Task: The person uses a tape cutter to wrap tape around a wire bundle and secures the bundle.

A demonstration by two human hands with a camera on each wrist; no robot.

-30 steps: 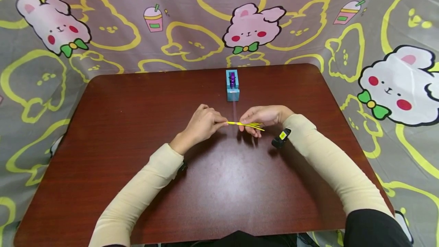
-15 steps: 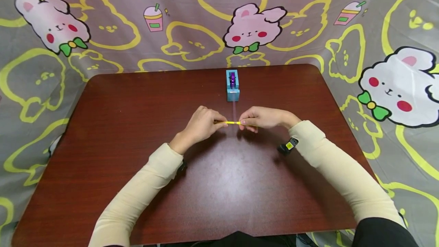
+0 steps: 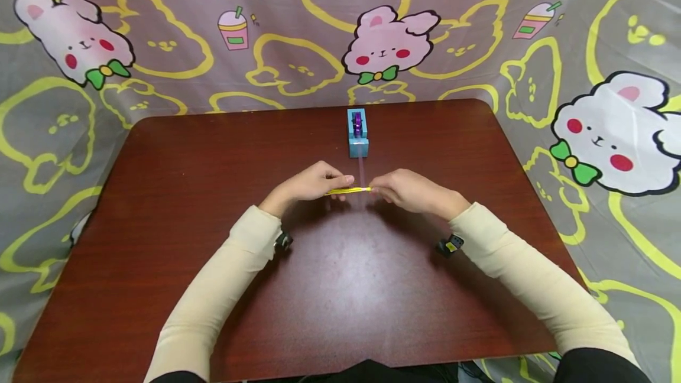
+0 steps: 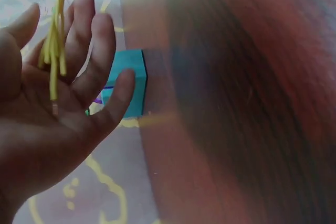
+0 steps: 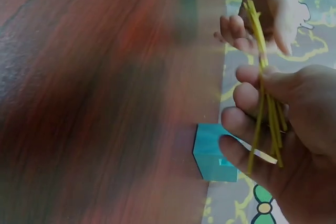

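Right fingers [image 5: 247, 74] pinch; left fingers [image 4: 102, 35] spread apart (both forearms [image 3: 213, 288] angle inward).

You were somewhere like a makeshift booth: cartoon cloth [image 3: 298, 16] walled the far and side edges of your table [image 3: 149, 205].

Fingers [image 3: 384, 183] of the right hand [image 3: 411, 191] pinch yellow strands [image 3: 347, 191] meeting tape [image 3: 362, 171] from a blue dispenser [image 3: 359, 149].

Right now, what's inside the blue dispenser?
A purple reel shows inside the blue dispenser; a clear strip runs from its near end to the yellow strands. The reel's lower part and the dispenser's floor are hidden.
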